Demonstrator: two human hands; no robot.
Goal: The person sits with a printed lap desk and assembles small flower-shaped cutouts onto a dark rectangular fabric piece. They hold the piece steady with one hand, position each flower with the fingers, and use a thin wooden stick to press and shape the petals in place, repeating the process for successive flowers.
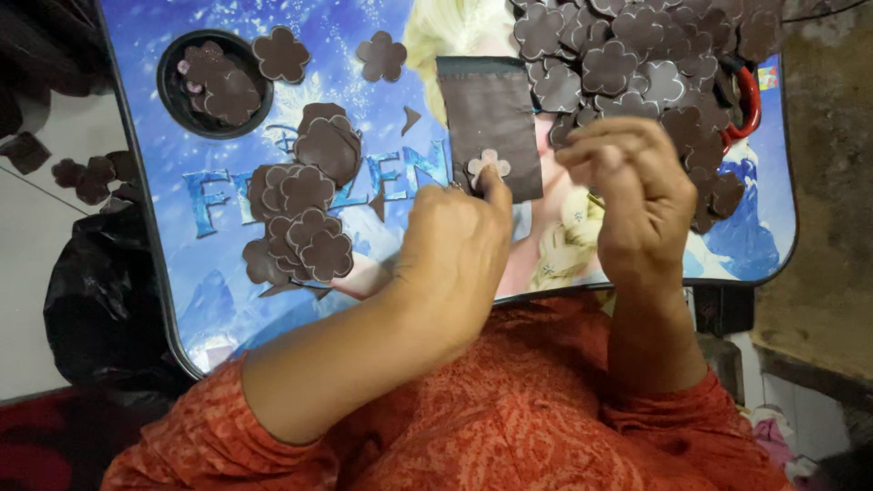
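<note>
Brown flower-shaped cut-outs lie all over the blue printed lap table, and the far left starts off the table: a few loose brown pieces sit on the pale floor above a black plastic bag. On the table's upper left, a round black recess holds several brown flowers, with two single flowers just to its right. Below them a loose stack of brown flowers spreads down the table's left half, the pieces overlapping one another.

At the middle, the left hand is curled into a loose fist, its index fingertip pressing on a small pale flower piece. That piece rests on the lower left corner of a dark brown rectangular sheet, which lies flat on the table with a darker band along its top edge. The hand covers the table below the sheet, so the sheet's lower edge is partly hidden.

Just right of the sheet, the right hand hovers with fingers bent narrowly together, tips pinched towards the thumb; whether anything is held between them I cannot tell. Behind and around it a big heap of brown flowers crowds the table's upper right, partly hiding a red ring-shaped object at the edge. Orange patterned sleeves fill the bottom of the view.
</note>
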